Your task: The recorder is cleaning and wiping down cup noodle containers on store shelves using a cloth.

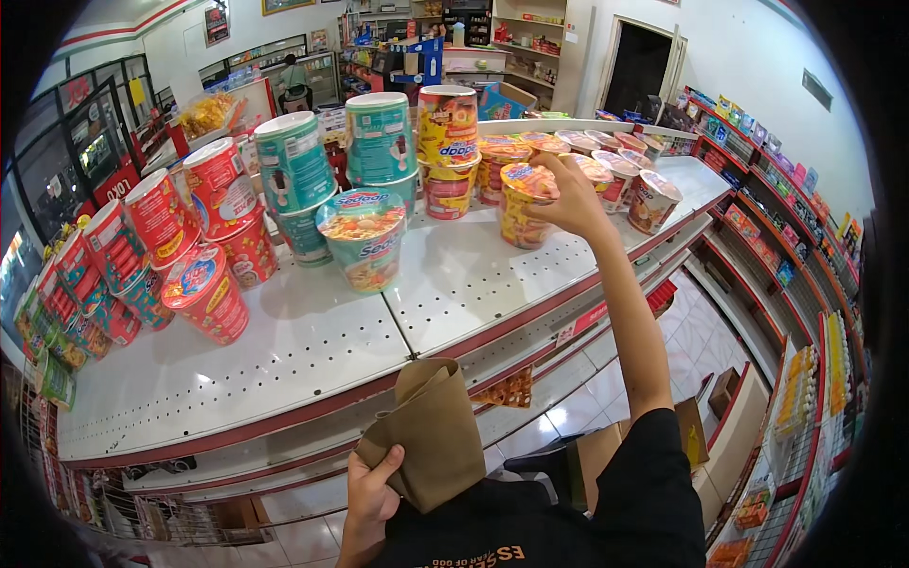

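Observation:
My left hand (375,490) grips a folded brown cloth (433,440) in front of my chest, with the thumb on top. Over the white perforated shelf, my right hand (568,195) has its thumb and fingers around a yellow instant noodle cup (522,226). Behind that cup stand two stacked yellow cups (449,149). To its right, a brown-and-white noodle cup (652,202) is at the front of several more cups. A teal Sedaap cup (366,248) stands alone near the shelf's middle, ahead of stacked teal cups (295,163).
Red noodle cups (209,298) and more stacks line the left part of the white shelf (319,341). Lower shelf tiers (284,461) run beneath its red front edge. Stocked shelving (767,234) stands across the aisle at right. A cardboard box (600,454) is near my right side. A person (292,78) is far back.

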`<state>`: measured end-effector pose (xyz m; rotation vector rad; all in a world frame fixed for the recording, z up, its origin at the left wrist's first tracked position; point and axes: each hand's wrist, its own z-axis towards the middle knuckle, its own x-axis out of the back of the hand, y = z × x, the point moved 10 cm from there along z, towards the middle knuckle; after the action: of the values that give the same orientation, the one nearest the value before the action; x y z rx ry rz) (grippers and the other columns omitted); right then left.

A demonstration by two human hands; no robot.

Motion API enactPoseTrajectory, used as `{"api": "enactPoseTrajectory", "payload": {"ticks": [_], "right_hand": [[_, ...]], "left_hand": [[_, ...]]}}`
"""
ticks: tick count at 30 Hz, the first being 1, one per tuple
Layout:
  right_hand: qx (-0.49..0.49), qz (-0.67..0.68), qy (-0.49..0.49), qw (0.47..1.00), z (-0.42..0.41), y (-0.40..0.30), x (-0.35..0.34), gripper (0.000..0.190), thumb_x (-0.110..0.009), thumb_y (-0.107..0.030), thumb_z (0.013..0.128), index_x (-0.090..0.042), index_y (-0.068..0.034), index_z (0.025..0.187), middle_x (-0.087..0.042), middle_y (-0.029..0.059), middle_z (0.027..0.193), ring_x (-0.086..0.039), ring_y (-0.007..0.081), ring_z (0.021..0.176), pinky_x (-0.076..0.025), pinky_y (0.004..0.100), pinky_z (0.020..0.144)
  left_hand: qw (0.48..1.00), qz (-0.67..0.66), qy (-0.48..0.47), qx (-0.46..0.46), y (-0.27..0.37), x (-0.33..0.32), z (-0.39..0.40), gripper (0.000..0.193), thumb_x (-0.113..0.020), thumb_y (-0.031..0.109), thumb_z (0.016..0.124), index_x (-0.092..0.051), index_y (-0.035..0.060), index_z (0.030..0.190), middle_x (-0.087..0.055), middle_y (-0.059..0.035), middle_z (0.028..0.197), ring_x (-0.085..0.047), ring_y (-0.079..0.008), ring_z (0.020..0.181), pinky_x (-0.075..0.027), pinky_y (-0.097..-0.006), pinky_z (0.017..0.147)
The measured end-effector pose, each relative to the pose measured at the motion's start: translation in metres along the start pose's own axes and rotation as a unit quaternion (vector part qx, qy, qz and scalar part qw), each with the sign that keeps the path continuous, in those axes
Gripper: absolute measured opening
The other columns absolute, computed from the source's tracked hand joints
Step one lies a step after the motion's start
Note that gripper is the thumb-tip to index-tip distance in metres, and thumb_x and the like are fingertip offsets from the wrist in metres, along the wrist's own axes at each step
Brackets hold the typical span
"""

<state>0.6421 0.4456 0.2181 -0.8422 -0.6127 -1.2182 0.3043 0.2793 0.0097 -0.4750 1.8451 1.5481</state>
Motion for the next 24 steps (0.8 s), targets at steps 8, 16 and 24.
{"api": "enactPoseTrajectory", "payload": {"ticks": [8,16,24], "right_hand": [[-0.03,0.275,0.189,0.942,-0.025,0.053,-0.019,0.114,-0.085,-0.014,0.049,-0.011,-0.002,0.135,-0.036,0.0175,0.128,-0.04,0.0261,0.118,-0.036,0.0342,0.098],[0.046,0.555,0.072,0.827,-0.102,0.022,0.025,0.108,-0.084,-0.019,0.045,-0.023,-0.002,0.132,-0.042,0.0148,0.126,-0.045,0.0246,0.114,-0.036,0.0372,0.098],[0.192,0.49,-0.154,0.836,-0.234,-0.002,0.018,0.094,-0.08,-0.021,0.045,-0.038,0.0,0.127,-0.043,0.0174,0.126,-0.043,0.0322,0.116,-0.033,0.0394,0.098]], "left_hand": [[1.0,-0.002,0.001,-0.016,-0.03,-0.048,0.004,0.031,-0.058,0.0,0.082,-0.053,-0.0034,0.112,-0.06,-0.0111,0.106,-0.056,-0.0191,0.099,-0.042,-0.0327,0.088],[0.95,-0.018,0.103,-0.293,-0.015,-0.084,-0.021,0.036,-0.054,0.0,0.085,-0.045,-0.0026,0.119,-0.052,-0.0121,0.118,-0.05,-0.0223,0.108,-0.038,-0.0364,0.094],[0.735,0.54,-0.118,-0.393,-0.046,-0.246,-0.027,0.031,-0.063,-0.004,0.069,-0.059,0.0048,0.098,-0.057,-0.0177,0.114,-0.054,-0.0329,0.108,-0.038,-0.0461,0.095]]}}
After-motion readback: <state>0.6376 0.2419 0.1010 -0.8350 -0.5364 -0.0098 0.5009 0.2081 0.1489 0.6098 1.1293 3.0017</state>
